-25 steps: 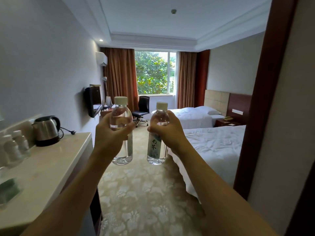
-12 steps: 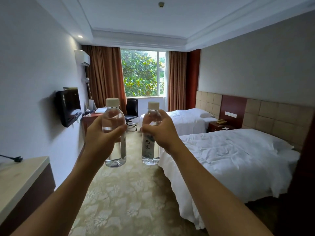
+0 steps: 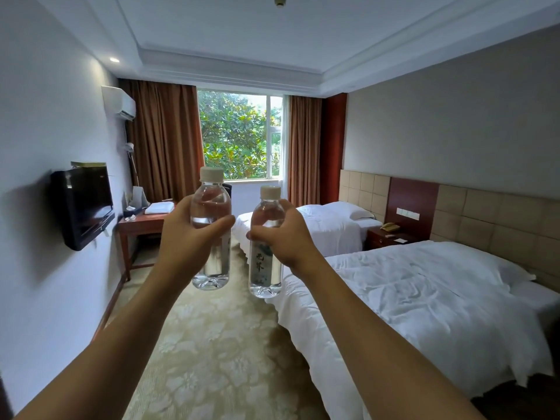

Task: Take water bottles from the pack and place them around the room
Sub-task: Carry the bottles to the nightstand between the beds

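Observation:
I hold two clear water bottles with beige caps upright at arm's length in front of me. My left hand [image 3: 185,241] is wrapped around the middle of the left bottle [image 3: 210,204]. My right hand [image 3: 285,237] grips the right bottle [image 3: 265,268], whose label with dark characters faces me. The two bottles stand side by side, a small gap apart, over the carpeted aisle. The pack is out of view.
A patterned carpet aisle [image 3: 218,344] runs ahead. Two white beds [image 3: 424,304] stand on the right, with a nightstand and phone [image 3: 389,233] between them. On the left are a wall TV [image 3: 81,207] and a wooden desk [image 3: 145,222]; window and curtains at the far end.
The view has moved forward into the room past the counter with the kettle. The TV and beds are nearer. Both hands keep the same hold on the bottles.

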The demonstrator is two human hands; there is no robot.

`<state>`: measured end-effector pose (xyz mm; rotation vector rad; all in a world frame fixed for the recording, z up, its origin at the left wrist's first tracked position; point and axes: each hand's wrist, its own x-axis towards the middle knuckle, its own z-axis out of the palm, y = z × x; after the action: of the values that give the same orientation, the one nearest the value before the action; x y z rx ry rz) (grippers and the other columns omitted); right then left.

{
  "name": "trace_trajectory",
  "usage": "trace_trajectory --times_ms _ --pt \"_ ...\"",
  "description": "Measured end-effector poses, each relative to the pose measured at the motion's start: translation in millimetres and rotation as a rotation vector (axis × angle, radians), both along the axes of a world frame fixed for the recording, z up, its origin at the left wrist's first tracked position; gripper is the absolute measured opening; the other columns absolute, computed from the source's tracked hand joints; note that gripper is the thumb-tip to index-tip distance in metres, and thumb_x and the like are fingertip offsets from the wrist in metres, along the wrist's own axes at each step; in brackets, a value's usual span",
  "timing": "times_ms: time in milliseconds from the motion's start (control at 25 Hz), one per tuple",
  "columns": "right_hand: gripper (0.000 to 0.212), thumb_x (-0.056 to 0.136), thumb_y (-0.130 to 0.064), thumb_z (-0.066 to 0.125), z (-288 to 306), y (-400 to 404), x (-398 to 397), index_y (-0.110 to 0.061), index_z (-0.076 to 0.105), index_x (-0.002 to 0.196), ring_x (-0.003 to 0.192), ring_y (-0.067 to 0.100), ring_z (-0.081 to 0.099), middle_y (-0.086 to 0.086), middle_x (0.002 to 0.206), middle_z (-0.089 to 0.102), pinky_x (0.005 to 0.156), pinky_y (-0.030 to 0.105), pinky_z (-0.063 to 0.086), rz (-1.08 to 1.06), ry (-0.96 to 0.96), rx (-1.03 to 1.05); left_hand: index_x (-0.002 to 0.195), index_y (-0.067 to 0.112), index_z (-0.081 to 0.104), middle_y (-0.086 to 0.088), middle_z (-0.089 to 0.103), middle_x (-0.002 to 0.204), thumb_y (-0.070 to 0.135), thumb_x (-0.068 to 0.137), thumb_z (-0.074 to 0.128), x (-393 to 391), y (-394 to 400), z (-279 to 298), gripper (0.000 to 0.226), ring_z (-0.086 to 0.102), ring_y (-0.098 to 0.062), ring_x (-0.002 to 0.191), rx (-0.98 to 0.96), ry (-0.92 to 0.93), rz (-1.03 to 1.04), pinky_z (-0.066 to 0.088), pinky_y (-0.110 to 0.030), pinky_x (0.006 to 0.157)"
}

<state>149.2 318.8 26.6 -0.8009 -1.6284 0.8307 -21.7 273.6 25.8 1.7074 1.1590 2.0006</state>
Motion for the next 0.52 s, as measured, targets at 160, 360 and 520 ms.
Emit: trace_trajectory --times_ms 160,360,520 --pt "0.037 0.069 -0.012 0.080 7 91 -39 -0.029 0.059 0.093 0.083 0.002 0.061 -0.012 0.091 0.067 0.067 0.020 0.044 -0.035 0.023 0.006 0.104 0.029 0.069 0.005 0.073 0.093 0.007 0.077 0.081 -40 103 5 0.037 0.071 -0.003 0.082 0.003 -0.016 -0.037 0.055 -0.017 0.063" --pt "0.035 0.070 -0.015 0.080 -1 206 -78 -0.033 0.058 0.090 0.077 -0.010 0.061 -0.020 0.089 0.064 0.065 0.014 0.041 -0.036 0.009 -0.014 0.108 0.021 0.070 0.002 0.074 0.094 0.022 0.072 0.080 -78 223 -10 0.038 0.071 -0.005 0.083 -0.017 -0.019 -0.030 0.056 -0.019 0.064" --pt "0.041 0.067 -0.016 0.082 -15 318 -106 -0.023 0.062 0.102 0.087 -0.001 0.063 -0.008 0.096 0.069 0.070 0.016 0.044 -0.036 0.003 0.028 0.103 0.026 0.070 -0.001 0.074 0.096 0.029 0.069 0.078 -103 331 -29 0.036 0.072 -0.015 0.086 -0.025 -0.027 0.007 0.058 -0.031 0.070"
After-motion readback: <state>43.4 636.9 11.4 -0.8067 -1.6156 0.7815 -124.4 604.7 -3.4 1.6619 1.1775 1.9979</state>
